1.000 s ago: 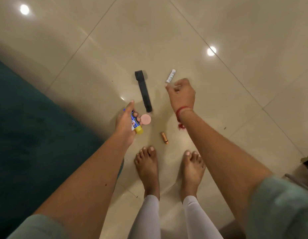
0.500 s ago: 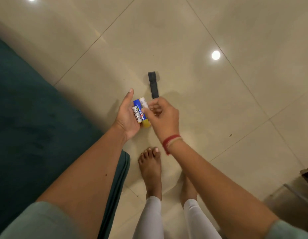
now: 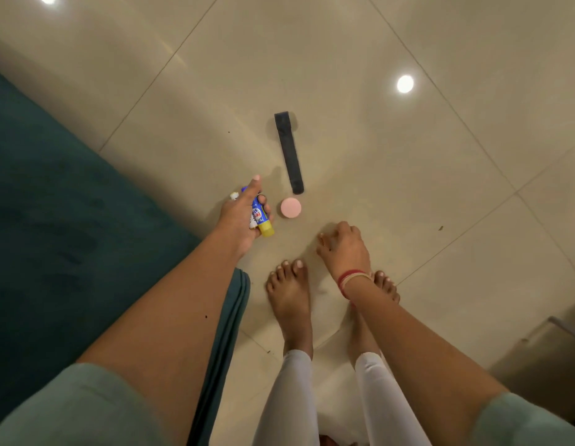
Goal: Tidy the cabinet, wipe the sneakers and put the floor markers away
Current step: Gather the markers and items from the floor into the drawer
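My left hand (image 3: 238, 220) hovers over the tiled floor, shut on a blue and yellow glue stick (image 3: 263, 224) and a small white stick (image 3: 233, 196) beside it. A round pink disc (image 3: 291, 207) lies on the floor just right of that hand. Beyond the disc lies a long black strap (image 3: 289, 152). My right hand (image 3: 344, 246) is down at the floor in front of my toes, fingers curled downward. Whatever is under those fingers is hidden.
A dark teal rug (image 3: 70, 220) covers the floor on the left, its edge beside my left foot (image 3: 291, 294). My bare feet stand under my arms. A grey object (image 3: 553, 342) sits at the right edge. Glossy beige tiles (image 3: 408, 188) reflect ceiling lights.
My right hand placed the white stick into my left hand, then dropped to the floor by my toes, where a small copper tube lay. The tube is out of sight now.
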`<state>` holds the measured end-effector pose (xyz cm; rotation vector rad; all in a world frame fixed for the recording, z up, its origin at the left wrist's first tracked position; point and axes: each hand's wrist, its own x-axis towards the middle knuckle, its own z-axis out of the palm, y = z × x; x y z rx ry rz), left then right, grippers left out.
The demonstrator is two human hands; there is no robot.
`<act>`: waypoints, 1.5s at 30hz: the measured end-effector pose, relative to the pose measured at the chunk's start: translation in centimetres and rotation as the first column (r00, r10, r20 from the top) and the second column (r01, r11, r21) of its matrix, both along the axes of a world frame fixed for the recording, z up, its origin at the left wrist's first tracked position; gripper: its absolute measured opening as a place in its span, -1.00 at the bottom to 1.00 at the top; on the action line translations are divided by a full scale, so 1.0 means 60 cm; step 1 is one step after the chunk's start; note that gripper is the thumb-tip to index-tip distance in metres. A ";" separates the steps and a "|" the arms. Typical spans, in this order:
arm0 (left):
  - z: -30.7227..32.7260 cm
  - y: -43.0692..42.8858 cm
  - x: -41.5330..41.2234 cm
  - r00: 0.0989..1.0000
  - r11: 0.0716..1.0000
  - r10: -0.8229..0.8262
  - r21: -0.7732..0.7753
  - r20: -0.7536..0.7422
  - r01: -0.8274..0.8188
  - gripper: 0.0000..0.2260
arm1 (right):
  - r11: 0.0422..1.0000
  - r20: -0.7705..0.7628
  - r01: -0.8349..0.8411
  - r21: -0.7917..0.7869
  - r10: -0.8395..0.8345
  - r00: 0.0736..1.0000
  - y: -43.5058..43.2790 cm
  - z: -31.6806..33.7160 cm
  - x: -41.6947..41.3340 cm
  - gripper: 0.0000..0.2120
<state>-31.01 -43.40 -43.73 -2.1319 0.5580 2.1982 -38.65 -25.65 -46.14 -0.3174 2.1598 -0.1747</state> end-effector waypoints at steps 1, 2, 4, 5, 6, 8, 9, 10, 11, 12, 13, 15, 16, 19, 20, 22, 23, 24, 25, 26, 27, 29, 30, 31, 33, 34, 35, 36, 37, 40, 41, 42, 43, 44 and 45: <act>-0.003 0.003 0.002 1.000 1.000 -0.002 0.002 0.001 0.002 -0.69 | 0.999 0.000 -0.036 0.012 0.036 0.999 0.007 -0.009 0.002 -0.71; -0.007 0.007 0.004 1.000 1.000 -0.007 0.008 -0.002 0.007 -0.66 | 0.998 -0.017 -0.058 -0.003 0.058 0.998 0.012 -0.017 0.005 -0.72; -0.011 0.012 0.006 1.000 0.999 -0.019 0.041 -0.025 0.020 -0.55 | 0.996 -0.054 -0.072 -0.059 0.069 0.996 0.016 -0.028 0.008 -0.78; -0.011 0.014 0.006 0.999 0.998 -0.017 0.057 -0.039 0.019 -0.51 | 0.995 -0.059 -0.056 -0.087 0.051 0.997 0.018 -0.029 0.010 -0.81; -0.010 0.016 0.006 0.999 0.998 -0.010 0.066 -0.048 0.013 -0.48 | 0.993 -0.055 -0.005 -0.117 -0.001 0.998 0.022 -0.029 0.012 -0.84; -0.005 0.019 0.005 0.999 0.997 0.023 0.078 -0.048 -0.019 -0.44 | 0.959 -0.032 0.219 -0.177 -0.228 0.973 0.024 -0.014 0.014 -0.89; 0.000 0.020 0.003 0.998 0.996 0.043 0.086 -0.046 -0.039 -0.45 | 0.919 -0.011 0.337 -0.206 -0.346 0.938 0.019 0.000 0.013 -0.89; 0.005 0.021 0.000 0.997 0.994 0.058 0.094 -0.045 -0.054 -0.48 | 0.875 0.012 0.423 -0.236 -0.432 0.902 0.011 0.016 0.011 -0.89; 0.012 0.022 -0.004 0.997 0.993 0.065 0.100 -0.046 -0.061 -0.54 | 0.836 0.034 0.475 -0.274 -0.485 0.874 -0.001 0.034 0.010 -0.89; 0.019 0.024 -0.010 0.997 0.993 0.065 0.105 -0.049 -0.059 -0.61 | 0.799 0.055 0.502 -0.332 -0.515 0.856 -0.016 0.053 0.010 -0.88; 0.024 0.026 -0.014 0.996 0.993 0.063 0.104 -0.055 -0.057 -0.67 | 0.760 0.079 0.516 -0.394 -0.531 0.843 -0.032 0.071 0.011 -0.86; 0.041 0.028 -0.026 0.995 0.994 0.052 0.101 -0.081 -0.044 -0.77 | 0.690 0.149 0.533 -0.491 -0.536 0.831 -0.066 0.106 0.015 -0.81; 0.050 0.029 -0.032 0.994 0.995 0.038 0.100 -0.100 -0.028 -0.79 | 0.671 0.184 0.534 -0.515 -0.522 0.833 -0.081 0.118 0.018 -0.80; 0.063 0.030 -0.040 0.989 0.997 -0.023 0.072 -0.144 0.033 -0.76 | 0.683 0.222 0.487 -0.544 -0.443 0.869 -0.121 0.135 0.025 -0.85; 0.062 0.029 -0.040 0.988 0.998 -0.019 0.061 -0.156 0.029 -0.72 | 0.696 0.212 0.460 -0.552 -0.416 0.884 -0.131 0.135 0.029 -0.87; 0.059 0.025 -0.035 0.985 0.998 -0.002 0.055 -0.170 0.011 -0.64 | 0.739 0.141 0.368 -0.565 -0.353 0.925 -0.143 0.129 0.036 -0.89; 0.055 0.021 -0.030 0.985 0.999 -0.004 0.047 -0.171 0.012 -0.63 | 0.768 0.089 0.304 -0.564 -0.309 0.947 -0.146 0.125 0.039 -0.88; 0.053 0.017 -0.025 0.986 0.999 -0.024 0.028 -0.165 0.029 -0.65 | 0.792 0.045 0.242 -0.560 -0.263 0.964 -0.147 0.121 0.041 -0.87; 0.047 0.016 -0.019 0.988 0.999 -0.052 -0.003 -0.143 0.052 -0.70 | 0.806 0.026 0.196 -0.558 -0.219 0.975 -0.146 0.116 0.043 -0.86; 0.042 0.014 -0.013 0.991 0.997 -0.078 -0.036 -0.110 0.074 -0.74 | 0.805 0.035 0.174 -0.567 -0.187 0.982 -0.144 0.112 0.045 -0.86; 0.037 0.014 -0.007 0.993 0.994 -0.093 -0.066 -0.071 0.088 -0.78 | 0.789 0.067 0.188 -0.586 -0.184 0.981 -0.140 0.109 0.047 -0.86; 0.031 0.011 0.004 0.998 0.993 -0.065 -0.095 -0.003 0.065 -0.81 | 0.727 0.125 0.326 -0.604 -0.318 0.940 -0.130 0.101 0.047 -0.90; 0.028 0.008 0.009 0.999 0.995 -0.031 -0.097 0.023 0.033 -0.81 | 0.700 0.111 0.396 -0.594 -0.416 0.902 -0.124 0.092 0.043 -0.91; 0.025 0.003 0.014 0.999 0.995 -0.002 -0.097 0.048 0.007 -0.80 | 0.702 0.068 0.421 -0.574 -0.472 0.879 -0.116 0.081 0.036 -0.91; 0.020 -0.006 0.024 0.995 0.995 0.015 -0.101 0.099 -0.005 -0.78 | 0.824 -0.027 0.294 -0.485 -0.350 0.937 -0.103 0.053 0.024 -0.83; 0.015 -0.010 0.029 0.993 0.995 0.005 -0.104 0.117 0.008 -0.77 | 0.892 -0.058 0.156 -0.424 -0.199 0.978 -0.101 0.037 0.020 -0.76; 0.009 -0.012 0.033 0.992 0.994 -0.012 -0.107 0.129 0.026 -0.75 | 0.931 -0.088 -0.005 -0.365 -0.030 0.996 -0.102 0.020 0.018 -0.69; 0.005 -0.013 0.035 0.990 0.993 -0.029 -0.107 0.138 0.044 -0.74 | 0.934 -0.132 -0.163 -0.318 0.126 0.983 -0.105 0.004 0.019 -0.66; 0.002 -0.013 0.037 0.988 0.992 -0.049 -0.104 0.144 0.064 -0.74 | 0.913 -0.186 -0.291 -0.287 0.245 0.951 -0.110 -0.010 0.020 -0.66; -0.006 -0.010 0.036 0.985 0.991 -0.099 -0.073 0.142 0.110 -0.74 | 0.857 -0.268 -0.446 -0.259 0.379 0.885 -0.124 -0.040 0.013 -0.73; -0.007 -0.009 0.035 0.986 0.992 -0.105 -0.062 0.133 0.114 -0.74 | 0.860 -0.251 -0.428 -0.278 0.365 0.897 -0.127 -0.044 0.007 -0.72; -0.007 -0.008 0.034 0.986 0.991 -0.110 -0.056 0.124 0.118 -0.73 | 0.870 -0.222 -0.376 -0.318 0.318 0.922 -0.129 -0.045 0.001 -0.70; -0.007 -0.009 0.034 0.985 0.989 -0.128 -0.056 0.119 0.135 -0.68 | 0.876 -0.189 -0.299 -0.378 0.243 0.951 -0.131 -0.039 -0.004 -0.67; -0.005 -0.009 0.033 0.981 0.985 -0.155 -0.057 0.118 0.163 -0.66 | 0.870 -0.148 -0.207 -0.447 0.156 0.977 -0.134 -0.027 -0.007 -0.62; -0.002 -0.009 0.032 0.977 0.980 -0.177 -0.066 0.116 0.185 -0.66 | 0.851 -0.094 -0.110 -0.513 0.072 0.993 -0.138 -0.013 -0.007 -0.57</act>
